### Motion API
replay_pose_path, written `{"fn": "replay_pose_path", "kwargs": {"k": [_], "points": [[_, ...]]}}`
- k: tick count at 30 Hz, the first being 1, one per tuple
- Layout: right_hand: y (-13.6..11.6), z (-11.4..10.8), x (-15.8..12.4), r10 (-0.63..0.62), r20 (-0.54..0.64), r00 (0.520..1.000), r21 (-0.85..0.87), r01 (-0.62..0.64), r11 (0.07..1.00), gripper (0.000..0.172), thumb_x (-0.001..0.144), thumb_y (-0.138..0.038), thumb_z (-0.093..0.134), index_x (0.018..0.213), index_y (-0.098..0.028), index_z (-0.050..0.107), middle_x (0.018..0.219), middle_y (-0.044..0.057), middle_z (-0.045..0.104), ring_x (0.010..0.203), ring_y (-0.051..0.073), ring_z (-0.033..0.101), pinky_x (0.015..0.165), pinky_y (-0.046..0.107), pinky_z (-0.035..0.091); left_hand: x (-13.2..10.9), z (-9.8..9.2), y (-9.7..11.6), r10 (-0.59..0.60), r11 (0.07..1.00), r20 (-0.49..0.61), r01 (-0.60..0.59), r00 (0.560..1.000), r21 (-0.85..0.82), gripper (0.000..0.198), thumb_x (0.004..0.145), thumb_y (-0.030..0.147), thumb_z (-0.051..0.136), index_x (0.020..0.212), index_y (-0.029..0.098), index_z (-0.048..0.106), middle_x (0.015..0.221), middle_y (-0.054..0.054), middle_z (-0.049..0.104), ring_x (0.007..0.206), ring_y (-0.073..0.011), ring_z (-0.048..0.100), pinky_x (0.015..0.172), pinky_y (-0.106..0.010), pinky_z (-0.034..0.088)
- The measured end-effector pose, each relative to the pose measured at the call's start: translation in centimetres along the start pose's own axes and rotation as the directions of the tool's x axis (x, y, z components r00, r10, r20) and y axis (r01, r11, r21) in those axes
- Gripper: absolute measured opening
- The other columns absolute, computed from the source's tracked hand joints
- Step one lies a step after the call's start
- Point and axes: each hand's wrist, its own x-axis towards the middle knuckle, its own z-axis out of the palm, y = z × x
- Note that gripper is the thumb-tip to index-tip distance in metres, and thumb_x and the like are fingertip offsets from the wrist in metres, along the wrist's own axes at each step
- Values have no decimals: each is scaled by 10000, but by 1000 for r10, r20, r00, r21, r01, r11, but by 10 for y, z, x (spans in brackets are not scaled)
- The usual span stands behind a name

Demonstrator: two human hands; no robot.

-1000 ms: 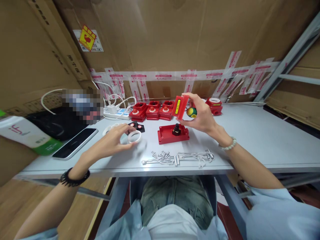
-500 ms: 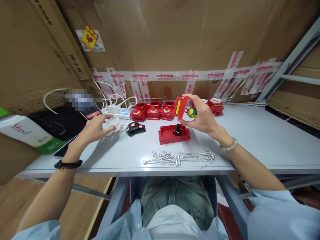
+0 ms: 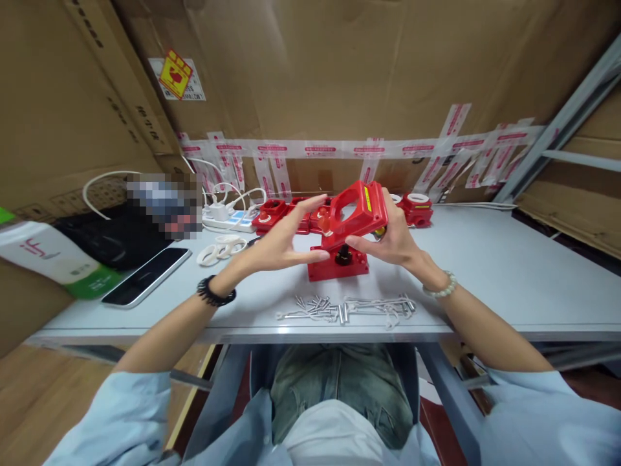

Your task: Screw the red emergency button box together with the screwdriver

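Observation:
My right hand (image 3: 391, 236) grips a red plastic housing cover (image 3: 356, 213) by its right side. The cover is tilted, with a large round opening, a yellow label and an orange-red knob-like piece at its left end. Beneath it on the table lies a red base box (image 3: 323, 268) with a black-topped part (image 3: 344, 254) standing inside, partly hidden by the cover. My left hand (image 3: 286, 243) is open at the cover's left, thumb and fingers spread apart; whether a fingertip touches it I cannot tell. A bit of yellow shows behind my right hand.
Several screws and metal rods (image 3: 347, 309) lie near the table's front edge. White rings (image 3: 223, 249) and a phone (image 3: 148, 278) are at left, by a white-green tube (image 3: 63, 262). A power strip (image 3: 233, 219) and more red housings (image 3: 272, 215) stand behind; another red unit (image 3: 418, 210) is at right.
My left hand has moved right from the white rings to beside the cover. My right hand has turned the cover so its round opening shows, holding it over the base box.

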Motion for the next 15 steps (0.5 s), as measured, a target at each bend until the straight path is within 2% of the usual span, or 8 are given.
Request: {"fn": "replay_pose_path", "kwargs": {"k": [2,4,7,10,12,15], "points": [[3,0,0,11,19,1000,43,-12,999,742,701,-612,738,1261,-204,472,1182,114,654,1043,292,672,899,481,572,13,16,0,50,992,-31,-53,998,-117,878,791,388,754,1513,303,262,1517,-147,411,1337,-316,483,1075,-473,460],[7,-2,1,23,55,998,101,-29,994,794,694,-623,744,1301,-209,442,1219,118,649,1097,286,658,937,465,556,14,22,-5,18,988,-57,-26,998,-153,871,787,376,759,1504,291,272,1452,-150,482,1271,-294,537,1036,-453,485],[13,-11,5,44,74,996,176,-56,983,903,677,-657,739,1381,-237,362,1239,122,656,1148,286,639,976,473,526,4,18,-15,-100,992,-16,99,995,-85,865,757,418,780,1476,268,324,1419,-146,519,1241,-285,552,1036,-452,462],[14,-23,8,120,129,984,167,-141,976,907,673,-612,768,1401,-258,360,1213,106,676,1180,289,616,1022,502,472,-5,16,-20,-215,976,108,209,971,64,802,758,508,753,1435,268,398,1433,-129,525,1230,-295,557,1051,-481,415],[12,-28,9,191,267,945,97,-223,970,836,673,-561,789,1363,-247,437,1192,96,685,1186,289,607,1041,502,444,-7,19,-20,-273,953,177,242,945,181,751,770,572,715,1399,266,442,1393,-117,569,1203,-309,569,1049,-508,387],[12,-30,8,270,484,832,-55,-279,959,708,680,-536,781,1273,-221,555,1207,90,678,1170,289,608,1036,480,443,-7,26,-18,-313,924,220,242,924,295,742,786,634,662,1387,256,447,1305,-109,632,1158,-324,584,1029,-518,373]]}}
